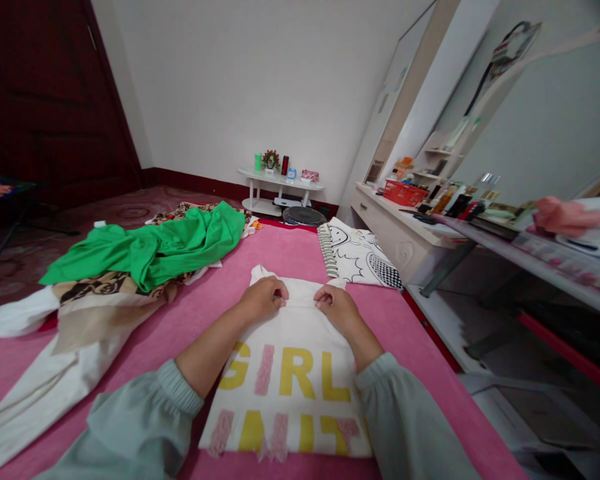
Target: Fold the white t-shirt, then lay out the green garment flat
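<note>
A white T-shirt [300, 333] with yellow and pink lettering lies in front of me on a pink bed cover [280, 248], its sides tucked in to a narrow rectangle. My left hand [266, 298] pinches the fabric near the far left end, by the collar. Opposite it, my right hand [337, 305] grips the same far edge on the right with thumb and fingers together. A short fold of white cloth runs between the two hands. The lower edge of the shirt, with pink frayed letters, lies closest to me.
At the left is a loose heap with a green garment [155, 247] and white trousers [75, 373]. A folded black-and-white patterned cloth [360, 257] lies at the far right. Beyond stands a small white table [280, 179]; a dressing table with a red basket [405, 193] borders the right.
</note>
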Available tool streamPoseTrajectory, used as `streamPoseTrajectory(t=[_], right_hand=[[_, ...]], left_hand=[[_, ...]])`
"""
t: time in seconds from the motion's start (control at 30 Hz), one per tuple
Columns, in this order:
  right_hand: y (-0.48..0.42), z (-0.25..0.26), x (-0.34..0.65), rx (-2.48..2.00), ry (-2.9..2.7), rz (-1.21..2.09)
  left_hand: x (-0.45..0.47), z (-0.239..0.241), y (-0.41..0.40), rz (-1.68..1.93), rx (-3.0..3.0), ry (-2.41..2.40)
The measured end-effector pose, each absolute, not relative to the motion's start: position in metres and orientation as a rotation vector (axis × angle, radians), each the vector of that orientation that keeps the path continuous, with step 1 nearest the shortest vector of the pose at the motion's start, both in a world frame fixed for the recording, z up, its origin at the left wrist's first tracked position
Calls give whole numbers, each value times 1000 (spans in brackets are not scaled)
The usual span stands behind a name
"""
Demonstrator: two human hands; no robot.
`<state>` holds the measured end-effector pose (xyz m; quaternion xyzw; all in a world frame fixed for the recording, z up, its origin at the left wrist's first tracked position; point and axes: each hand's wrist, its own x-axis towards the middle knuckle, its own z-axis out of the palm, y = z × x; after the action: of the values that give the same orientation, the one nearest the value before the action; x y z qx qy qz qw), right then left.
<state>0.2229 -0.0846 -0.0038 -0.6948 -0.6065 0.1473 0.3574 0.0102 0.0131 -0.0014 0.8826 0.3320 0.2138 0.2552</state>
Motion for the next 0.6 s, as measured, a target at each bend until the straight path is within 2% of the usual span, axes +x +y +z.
streamPoseTrajectory(t=[0.3, 0.6], right_hand=[[-97, 9, 210, -1867, -1513, -2], [-95, 20, 189, -1657, -1500, 83]], left_hand=[[9, 15, -7, 738, 2526, 1015], [12, 22, -19, 729, 2560, 1065]])
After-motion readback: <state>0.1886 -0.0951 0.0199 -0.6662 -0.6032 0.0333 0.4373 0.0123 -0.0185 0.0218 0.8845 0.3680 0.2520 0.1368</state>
